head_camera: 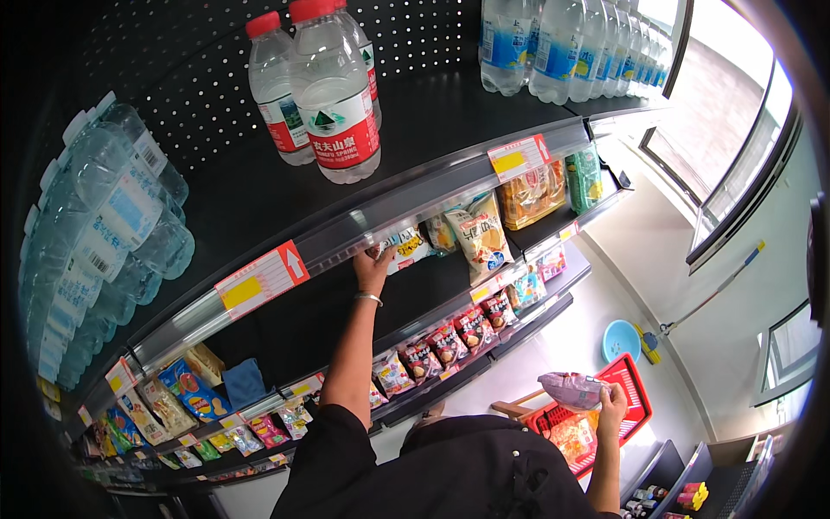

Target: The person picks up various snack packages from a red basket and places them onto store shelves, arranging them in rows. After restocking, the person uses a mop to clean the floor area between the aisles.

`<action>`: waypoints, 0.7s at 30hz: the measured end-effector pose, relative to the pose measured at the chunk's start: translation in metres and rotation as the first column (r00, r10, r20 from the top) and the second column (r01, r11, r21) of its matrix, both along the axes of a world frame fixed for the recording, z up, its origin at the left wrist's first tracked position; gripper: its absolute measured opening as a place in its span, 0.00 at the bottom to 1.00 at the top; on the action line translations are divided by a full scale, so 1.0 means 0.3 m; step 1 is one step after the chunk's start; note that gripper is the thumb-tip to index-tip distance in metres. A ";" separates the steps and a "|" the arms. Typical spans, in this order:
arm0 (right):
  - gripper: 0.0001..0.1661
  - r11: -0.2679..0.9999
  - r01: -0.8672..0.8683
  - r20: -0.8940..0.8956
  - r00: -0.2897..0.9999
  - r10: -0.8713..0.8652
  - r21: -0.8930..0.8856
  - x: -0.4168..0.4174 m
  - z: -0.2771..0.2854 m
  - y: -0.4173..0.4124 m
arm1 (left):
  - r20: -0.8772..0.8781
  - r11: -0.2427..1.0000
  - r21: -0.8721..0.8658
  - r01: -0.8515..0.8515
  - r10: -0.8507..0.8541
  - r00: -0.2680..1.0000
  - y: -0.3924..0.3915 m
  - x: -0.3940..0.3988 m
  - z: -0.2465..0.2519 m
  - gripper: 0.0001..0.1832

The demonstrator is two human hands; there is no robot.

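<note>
Reaching into the shelf under the top deck, my left hand (373, 267) has its fingers at the left end of a white snack bag (410, 248); the shelf lip partly hides them, so a grip cannot be told. Right of that bag stand another snack bag (442, 235) and a white and tan chip bag (481, 239). My right hand (613, 402) holds a purple-grey snack bag (570, 389) by its end, above a red plastic shopping basket (639, 396). Inside the basket lies an orange snack package (574, 440).
Red-capped water bottles (340, 123) stand on the top shelf, with more bottles (104, 227) left and others (564, 55) right. Red snack bags (447, 344) line a lower shelf. A blue cloth (244, 383) lies left. A blue basin (620, 342) stands on the floor.
</note>
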State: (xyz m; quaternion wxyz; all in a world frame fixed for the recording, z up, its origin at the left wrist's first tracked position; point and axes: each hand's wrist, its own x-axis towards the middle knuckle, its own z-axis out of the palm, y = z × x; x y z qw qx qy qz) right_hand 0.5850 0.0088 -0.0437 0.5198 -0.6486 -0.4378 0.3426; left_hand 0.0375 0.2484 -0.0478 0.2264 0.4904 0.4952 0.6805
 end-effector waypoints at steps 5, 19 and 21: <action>0.04 0.999 -0.005 0.044 0.999 0.007 -0.038 0.004 0.012 0.009 | 0.062 1.000 0.010 0.002 -0.002 0.998 -0.003 0.001 -0.008 0.31; 0.06 0.986 -0.133 -0.500 0.850 0.166 0.101 -0.199 0.209 0.269 | -0.122 0.908 -0.075 0.413 -0.419 0.899 -0.514 0.545 0.049 0.56; 0.06 0.977 -0.204 -0.594 0.779 0.198 0.058 -0.254 0.245 0.300 | -0.265 0.823 -0.145 0.549 -0.567 0.780 -0.538 0.629 0.083 0.57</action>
